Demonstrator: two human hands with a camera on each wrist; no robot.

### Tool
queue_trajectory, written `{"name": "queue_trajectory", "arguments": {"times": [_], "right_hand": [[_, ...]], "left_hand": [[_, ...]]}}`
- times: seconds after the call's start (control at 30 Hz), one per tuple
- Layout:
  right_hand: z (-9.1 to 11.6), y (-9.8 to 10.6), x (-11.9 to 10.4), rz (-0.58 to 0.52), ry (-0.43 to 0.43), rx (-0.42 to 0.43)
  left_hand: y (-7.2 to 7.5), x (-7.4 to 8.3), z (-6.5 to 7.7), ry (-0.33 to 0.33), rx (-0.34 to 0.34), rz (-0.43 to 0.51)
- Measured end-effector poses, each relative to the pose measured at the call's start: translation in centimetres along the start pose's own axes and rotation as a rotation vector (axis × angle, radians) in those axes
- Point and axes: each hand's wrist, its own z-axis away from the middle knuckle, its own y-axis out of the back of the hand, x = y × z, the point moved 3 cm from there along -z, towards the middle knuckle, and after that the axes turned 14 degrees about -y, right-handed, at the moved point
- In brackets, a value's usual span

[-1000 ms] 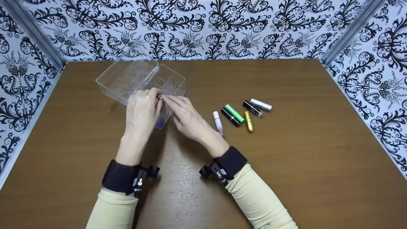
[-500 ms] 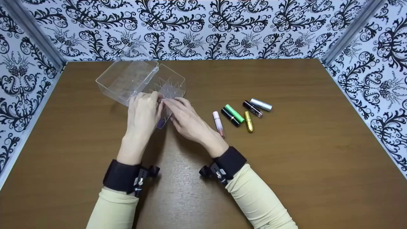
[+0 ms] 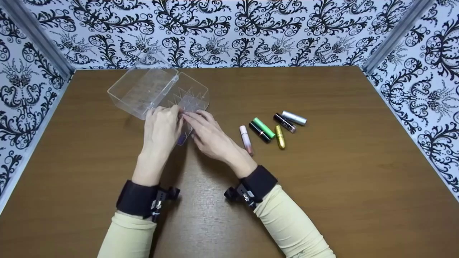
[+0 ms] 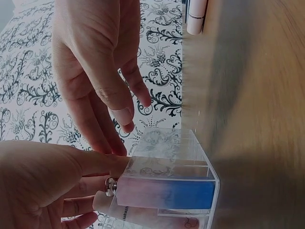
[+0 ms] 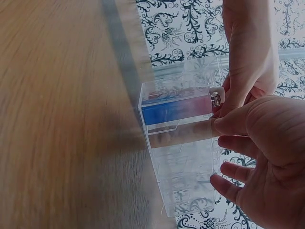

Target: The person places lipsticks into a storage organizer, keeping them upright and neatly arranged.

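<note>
On the table (image 3: pixel 358 179), 10 o'clock-ish: a clear box (image 3: pixel 193 102), long axis 7-to-1, lid (image 3: pixel 143 87) flopped open toward 10. Left hand (image 3: pixel 161 125) is bent over its top, can't tell if it's pinching anything. Right hand (image 3: pixel 211 138) is loosely spread, no grip showing, thumb by the top edge. Blue-and-pink tube (image 5: pixel 176 109) inside stands upright, blue end down.
</note>
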Motion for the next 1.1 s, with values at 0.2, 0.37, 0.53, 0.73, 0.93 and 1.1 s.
{"name": "queue_trajectory", "arguments": {"times": [0.2,0.37,0.53,0.73,0.93,1.1], "right_hand": [[0.0,0.1,0.1,-0.013,-0.016,-0.005],[-0.1,0.4,0.2,-0.037,-0.036,-0.015],[-0.2,1.5,0.8,-0.076,-0.128,-0.027],[0.0,4.8,2.6,-0.081,-0.308,-0.105],[1.0,7.5,5.4,-0.031,-0.485,-0.232],[1.9,8.0,7.4,0.051,-0.564,-0.33]], "left_hand": [[0.1,0.0,-0.1,0.009,-0.019,-0.009],[0.2,0.2,-0.2,0.018,-0.029,-0.011],[0.7,0.6,-0.3,0.026,0.0,0.011],[1.4,2.0,-0.9,-0.035,0.146,0.084],[0.5,4.6,-1.4,-0.169,0.199,0.154],[-1.0,6.8,-1.2,-0.305,0.039,0.261]]}}
